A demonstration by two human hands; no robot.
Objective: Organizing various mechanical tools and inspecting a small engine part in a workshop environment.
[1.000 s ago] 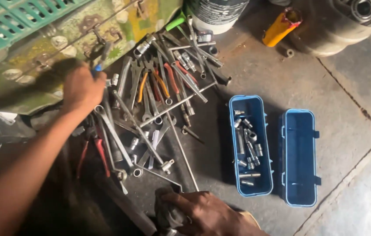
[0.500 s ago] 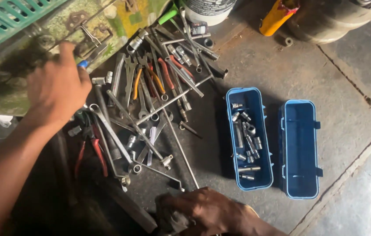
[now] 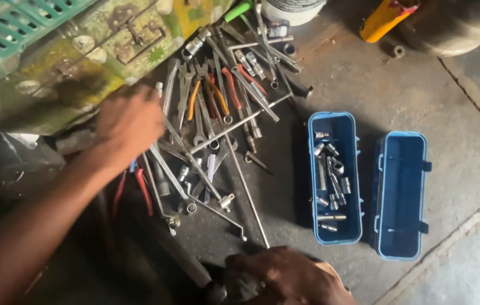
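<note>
My left hand [image 3: 130, 121] reaches in from the lower left and lies knuckles-up on the left side of a pile of spanners, sockets and rods [image 3: 217, 113] spread on the floor. Its fingers curl down among the tools, and what they hold is hidden. Red-handled pliers [image 3: 145, 192] lie just below that wrist. At the bottom edge my right hand [image 3: 288, 277] is closed around a dark grimy part [image 3: 234, 285]. A long thin rod [image 3: 248, 195] runs from the pile down toward that hand.
An open blue plastic box [image 3: 311, 175] holding several sockets sits right of the pile, beside its empty blue half [image 3: 401, 197]. A green crate [image 3: 8, 25] and a painted metal case [image 3: 81, 62] lie at the upper left. A white tub [image 3: 291, 8], a yellow object [image 3: 384, 20] and a tyre [image 3: 466, 25] line the top.
My left hand has come down and to the right, from the painted case onto the left side of the tool pile. My right hand keeps its grip at the bottom. The view has shifted slightly.
</note>
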